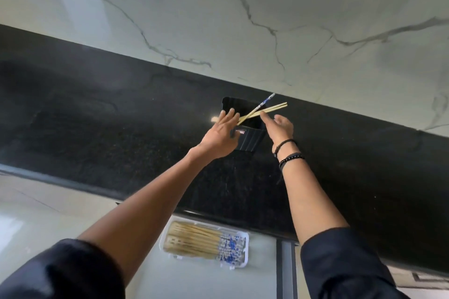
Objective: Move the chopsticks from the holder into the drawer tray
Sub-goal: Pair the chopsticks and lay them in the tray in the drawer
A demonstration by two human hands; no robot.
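A black square holder [251, 139] stands on the dark countertop [121, 128] near the marble wall. Three chopsticks [275, 107] lean out of it toward the right, two plain bamboo and one with a blue-and-white end [266, 99]. My left hand [220, 135] reaches over the holder's left rim with straight fingers, its tips close to the chopsticks' lower part. My right hand [281, 128] is at the holder's right side, its forefinger stretched out to the bamboo pair. Neither hand grips anything. Below the counter edge, a white drawer tray [246, 238] holds several chopsticks laid side by side.
The white marble wall [243, 19] rises right behind the holder. The counter's front edge [218, 216] overhangs the open drawer with the tray. A grey vertical cabinet strip [286, 274] runs to the right of the tray. Both wrists carry dark sleeves, the right one also bracelets.
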